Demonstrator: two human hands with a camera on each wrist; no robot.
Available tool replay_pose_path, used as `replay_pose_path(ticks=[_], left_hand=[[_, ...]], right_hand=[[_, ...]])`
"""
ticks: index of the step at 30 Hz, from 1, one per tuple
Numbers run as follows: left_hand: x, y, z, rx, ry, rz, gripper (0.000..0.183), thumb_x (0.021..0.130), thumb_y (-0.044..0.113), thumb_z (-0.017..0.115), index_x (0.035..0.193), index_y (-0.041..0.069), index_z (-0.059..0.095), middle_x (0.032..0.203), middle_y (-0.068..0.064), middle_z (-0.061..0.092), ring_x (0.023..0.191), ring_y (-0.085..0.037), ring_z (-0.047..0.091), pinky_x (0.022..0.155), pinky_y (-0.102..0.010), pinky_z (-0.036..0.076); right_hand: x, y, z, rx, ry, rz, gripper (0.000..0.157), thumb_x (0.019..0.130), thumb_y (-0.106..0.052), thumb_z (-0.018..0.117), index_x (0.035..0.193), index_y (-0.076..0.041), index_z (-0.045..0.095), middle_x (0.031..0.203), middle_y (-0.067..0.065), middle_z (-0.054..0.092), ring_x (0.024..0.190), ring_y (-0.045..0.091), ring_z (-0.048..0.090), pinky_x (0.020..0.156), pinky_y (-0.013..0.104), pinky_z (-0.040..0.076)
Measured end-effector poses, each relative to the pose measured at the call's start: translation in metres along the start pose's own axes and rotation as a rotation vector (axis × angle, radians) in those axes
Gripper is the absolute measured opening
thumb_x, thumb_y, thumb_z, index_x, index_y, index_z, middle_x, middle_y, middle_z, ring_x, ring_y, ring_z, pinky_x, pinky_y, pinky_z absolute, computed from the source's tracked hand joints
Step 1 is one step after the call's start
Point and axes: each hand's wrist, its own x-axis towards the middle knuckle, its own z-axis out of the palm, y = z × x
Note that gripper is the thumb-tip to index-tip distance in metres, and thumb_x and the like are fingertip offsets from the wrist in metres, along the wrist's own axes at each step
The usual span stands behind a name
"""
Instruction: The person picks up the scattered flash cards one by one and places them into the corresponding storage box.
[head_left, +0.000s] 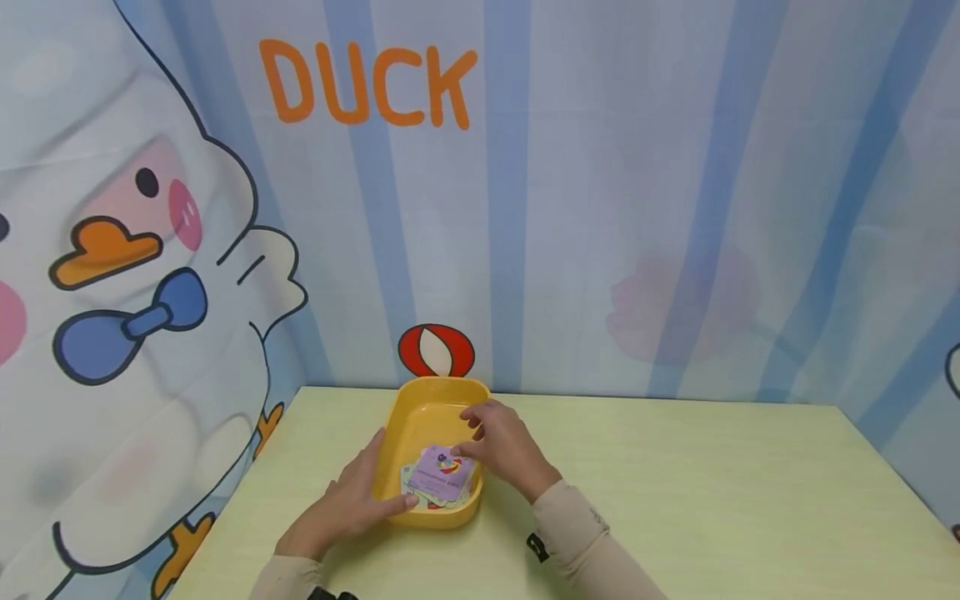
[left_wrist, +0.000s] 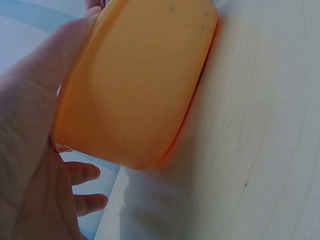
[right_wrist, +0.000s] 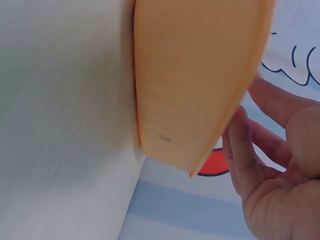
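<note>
A yellow plastic tray (head_left: 442,385) with raised walls stands on the table. Several small cards lie overlapped at its near end, a purple card (head_left: 438,475) with a colourful picture on top. My left hand (head_left: 348,504) rests along the tray's left side, fingers outside the wall and thumb across the near rim. The left wrist view shows the palm against the rim, two fingers extended past it. My right hand (head_left: 502,442) reaches over the tray's right rim. Its thumb tip overlaps the purple card's edge, while the bent fingers stay apart from the thumb.
A pale wooden table (head_left: 675,492) extends to the right of the tray. Behind it hangs a light-blue striped cloth (head_left: 577,208) with the word DUCK. A large cartoon duck (head_left: 135,250) is printed on the left side.
</note>
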Motion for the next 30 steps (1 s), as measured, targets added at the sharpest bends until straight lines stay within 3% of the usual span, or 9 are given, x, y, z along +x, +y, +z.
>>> replay_pose_path(ticks=[10, 23, 30], left_hand=[[-0.001, 0.003, -0.001, -0.005, 0.002, -0.02, 0.123, 0.079, 0.064, 0.076, 0.164, 0.011, 0.004, 0.166, -0.02, 0.024, 0.149, -0.046, 0.027, 0.108, -0.083, 0.015], [-0.001, 0.001, 0.0, -0.005, 0.003, 0.001, 0.122, 0.08, 0.064, 0.075, 0.163, 0.01, 0.004, 0.166, -0.021, 0.023, 0.149, -0.046, 0.027, 0.109, -0.081, 0.018], [-0.001, 0.001, -0.001, -0.007, 0.004, 0.007, 0.122, 0.08, 0.063, 0.075, 0.163, 0.01, 0.004, 0.166, -0.02, 0.022, 0.149, -0.045, 0.028, 0.11, -0.08, 0.019]], right_hand=[[-0.009, 0.011, -0.011, 0.1, 0.018, 0.001, 0.027, 0.092, -0.017, 0.077, 0.114, -0.004, 0.069, 0.108, 0.01, 0.069, 0.09, 0.018, 0.062, 0.075, 0.025, 0.058], [-0.014, 0.025, -0.019, 0.133, 0.042, -0.037, 0.029, 0.093, -0.016, 0.075, 0.117, -0.002, 0.068, 0.107, 0.009, 0.071, 0.087, 0.017, 0.065, 0.075, 0.027, 0.058], [-0.017, 0.028, -0.024, 0.141, 0.041, -0.013, 0.031, 0.093, -0.022, 0.075, 0.119, -0.004, 0.068, 0.107, 0.005, 0.071, 0.089, 0.018, 0.064, 0.074, 0.026, 0.057]])
